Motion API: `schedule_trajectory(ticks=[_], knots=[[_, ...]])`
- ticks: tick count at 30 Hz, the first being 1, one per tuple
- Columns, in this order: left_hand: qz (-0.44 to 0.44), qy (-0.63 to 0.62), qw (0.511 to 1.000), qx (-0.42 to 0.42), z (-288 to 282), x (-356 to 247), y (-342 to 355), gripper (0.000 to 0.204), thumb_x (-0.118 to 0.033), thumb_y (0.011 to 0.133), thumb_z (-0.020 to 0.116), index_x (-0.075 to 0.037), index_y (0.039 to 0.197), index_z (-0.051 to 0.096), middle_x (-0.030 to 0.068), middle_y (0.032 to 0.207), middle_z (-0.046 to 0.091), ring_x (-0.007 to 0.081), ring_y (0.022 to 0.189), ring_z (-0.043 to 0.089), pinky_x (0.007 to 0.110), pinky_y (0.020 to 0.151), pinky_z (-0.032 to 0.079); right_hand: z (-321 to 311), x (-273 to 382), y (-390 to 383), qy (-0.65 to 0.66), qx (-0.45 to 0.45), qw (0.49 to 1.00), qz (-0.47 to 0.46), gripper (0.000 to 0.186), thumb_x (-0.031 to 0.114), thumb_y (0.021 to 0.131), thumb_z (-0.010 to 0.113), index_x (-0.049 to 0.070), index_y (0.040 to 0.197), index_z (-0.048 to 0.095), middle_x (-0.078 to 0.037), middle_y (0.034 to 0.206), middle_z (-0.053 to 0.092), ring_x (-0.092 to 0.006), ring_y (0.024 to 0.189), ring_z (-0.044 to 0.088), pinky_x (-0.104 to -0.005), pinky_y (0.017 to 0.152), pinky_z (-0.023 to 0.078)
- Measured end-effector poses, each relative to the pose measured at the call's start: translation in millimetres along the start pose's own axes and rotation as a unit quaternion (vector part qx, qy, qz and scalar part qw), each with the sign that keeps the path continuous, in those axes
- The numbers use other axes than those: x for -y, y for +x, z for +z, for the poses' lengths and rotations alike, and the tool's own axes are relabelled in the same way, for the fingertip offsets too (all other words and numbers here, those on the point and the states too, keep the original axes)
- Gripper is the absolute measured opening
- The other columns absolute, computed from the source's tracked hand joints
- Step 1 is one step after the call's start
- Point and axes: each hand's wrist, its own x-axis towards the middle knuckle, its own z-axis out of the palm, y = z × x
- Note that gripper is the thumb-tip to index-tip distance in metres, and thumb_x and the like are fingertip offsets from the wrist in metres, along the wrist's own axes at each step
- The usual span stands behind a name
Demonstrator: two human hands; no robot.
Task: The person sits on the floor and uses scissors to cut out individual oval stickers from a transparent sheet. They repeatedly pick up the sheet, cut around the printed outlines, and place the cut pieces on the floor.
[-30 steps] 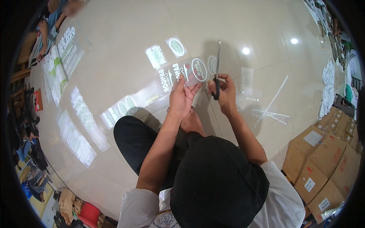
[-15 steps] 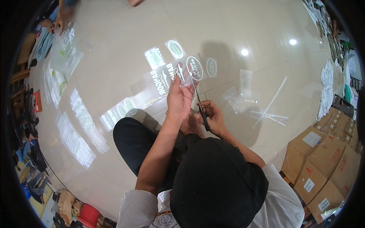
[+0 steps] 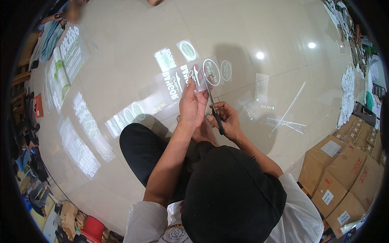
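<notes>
My left hand (image 3: pixel 193 106) grips a clear printed sheet (image 3: pixel 171 90) with white lettering and an oval design, thumb on top. My right hand (image 3: pixel 225 118) is closed on the black handles of long metal scissors (image 3: pixel 217 120); their blades reach up into the sheet beside the oval. Small clear printed pieces (image 3: pixel 187 50) lie beyond the sheet. A printed transparent strip (image 3: pixel 125 118) lies left of my left hand, and thin white offcuts (image 3: pixel 287 113) lie to the right on the tiled floor. My bent dark-trousered leg (image 3: pixel 142 150) is below.
More printed sheets (image 3: pixel 79 148) lie at the left. Another person's hand (image 3: pixel 56 18) is near folded cloths at the upper left. Cardboard boxes (image 3: pixel 340 166) stand at the lower right, a red container (image 3: pixel 93 229) at the lower left. Piles of white material (image 3: pixel 347 97) line the right edge.
My right hand has moved down and left, bringing the scissor blades from right of the sheet onto it beside the oval. My left hand stays on the sheet.
</notes>
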Motion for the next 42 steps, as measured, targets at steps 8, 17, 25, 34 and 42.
schedule_trajectory(ticks=[8,17,25,34,42], knots=[[-0.015,0.013,1.0,0.005,1,0,1,0.049,-0.027,0.117,0.035,-0.007,0.161,0.035,0.0112,0.161,0.046,0.025,0.144,0.049,0.042,0.12,0.043,-3,-2,0,-0.004,-0.003,1.0,0.005,0.037,0.006,0.094,0.079,-0.002,0.124,0.059,0.001,0.079,0.061,-0.0051,0.069,0.058,-0.0231,0.063,0.05],[-0.02,0.014,1.0,0.008,-1,2,3,0.048,-0.027,0.117,0.035,-0.007,0.161,0.035,0.0117,0.159,0.048,0.0257,0.143,0.051,0.043,0.12,0.044,-2,3,-2,-0.021,-0.029,0.999,0.022,0.034,0.009,0.091,0.083,0.0,0.118,0.064,0.002,0.074,0.062,-0.0038,0.064,0.057,-0.0217,0.056,0.047],[-0.046,0.005,0.999,-0.003,-4,8,-2,0.045,-0.028,0.115,0.045,-0.001,0.151,0.042,0.0151,0.148,0.057,0.0283,0.133,0.06,0.044,0.115,0.05,-4,-1,8,-0.002,-0.042,0.999,-0.005,0.038,0.007,0.092,0.082,0.0,0.123,0.061,0.001,0.075,0.062,-0.0051,0.064,0.057,-0.0233,0.056,0.048],[-0.053,0.017,0.998,-0.015,3,12,-4,0.047,-0.029,0.115,0.044,-0.003,0.154,0.041,0.0128,0.149,0.056,0.0252,0.129,0.061,0.041,0.11,0.05,-7,5,8,0.0,-0.056,0.998,0.032,0.037,0.011,0.091,0.084,-0.001,0.118,0.061,-0.001,0.075,0.066,-0.0059,0.064,0.059,-0.0229,0.055,0.046],[-0.101,0.058,0.992,-0.045,-9,17,-3,0.044,-0.036,0.113,0.051,-0.005,0.145,0.049,0.0105,0.135,0.064,0.0225,0.12,0.064,0.037,0.103,0.052,-8,1,15,0.003,-0.077,0.997,0.028,0.033,0.012,0.092,0.083,-0.001,0.115,0.062,-0.002,0.075,0.066,-0.0068,0.062,0.06,-0.0228,0.053,0.048]])
